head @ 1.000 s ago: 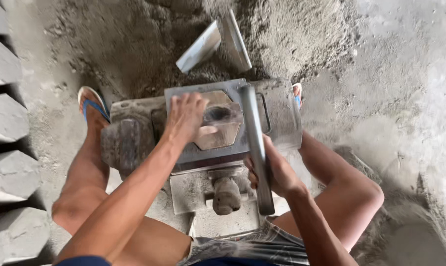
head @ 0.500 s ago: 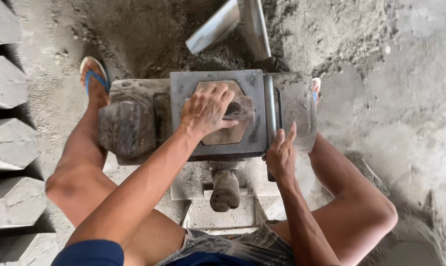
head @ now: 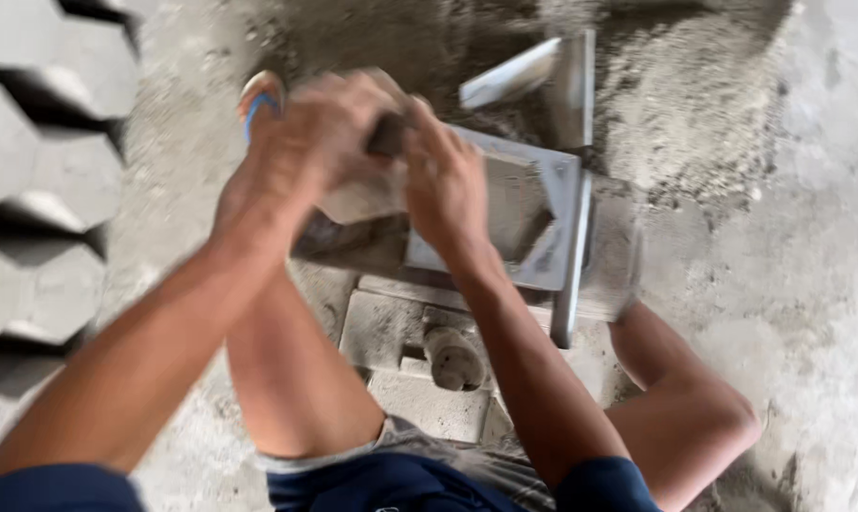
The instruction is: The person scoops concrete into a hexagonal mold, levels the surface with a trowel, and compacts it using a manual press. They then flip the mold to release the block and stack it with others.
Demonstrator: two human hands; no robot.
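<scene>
Because the whole view is smeared by motion, the pale grey lump (head: 358, 201) between the two hands is hard to make out; it looks like a block or wad of cement-coloured material, held above the left end of the grey metal mould frame (head: 528, 223). Most of it is covered by fingers, so its shape cannot be told. The left hand (head: 320, 128) curls over its top and left side, fingers bent down and closed on it, with the forearm running down to the lower left corner. The right hand (head: 448, 180) presses against its right side, palm turned inward and fingers wrapped forward, its grip also closed on the lump; the forearm runs down to a dark blue sleeve at the bottom edge.

Inside the mould frame a dark angular opening shows, partly hidden behind the right wrist. A flat metal bar (head: 571, 246) runs along the frame's right side. Below it sits a short dusty cylinder (head: 452, 358) on a concrete base. Beyond lies loose grey sand (head: 694, 104). Hexagonal concrete pavers (head: 30, 190) are cut off at the left edge. A blue-strapped sandal (head: 258, 95) peeks out behind the left hand.
</scene>
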